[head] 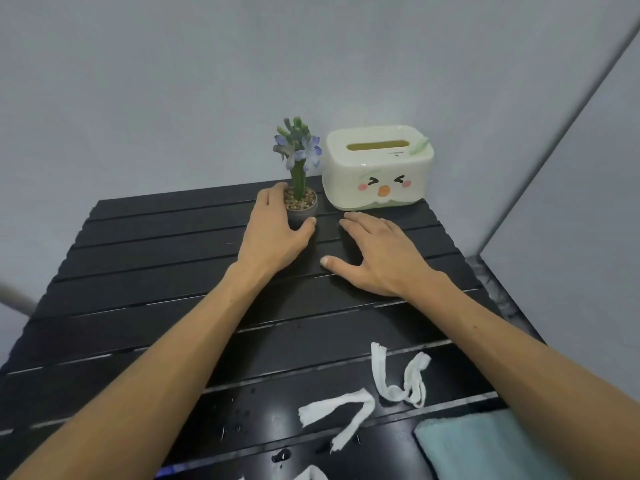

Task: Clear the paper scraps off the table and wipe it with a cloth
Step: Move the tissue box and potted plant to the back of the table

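At the far left of our reach, our left hand [273, 230] wraps the small grey pot [302, 213] of the flowering cactus [298, 157], fingers behind it and thumb in front, closed around the pot as it stands upright on the black slatted table [145, 271]. Just to the right, our right hand [377, 251] lies flat and spread on the slats, holding nothing, its fingertips near the cream tissue box [377, 168] with the cartoon face, which sits at the far right corner.

Nearer to us, the paper scraps [398, 379] lie untouched on the right half of the table: one looped strip, a longer bent strip [343, 410] just left of it, and another piece [311, 474] cut off at the bottom edge. Water droplets [282, 455] speckle the slats beside them. The pale blue cloth [485, 445] rests folded at the near right corner.

We judge that we are at the start, handling the cactus pot, perhaps to free the surface; no scrap is cleared and no wiping has begun. Next we need to release the pot somewhere steady, draw both hands back, and pinch up the thin, possibly damp strips one by one before taking the cloth.
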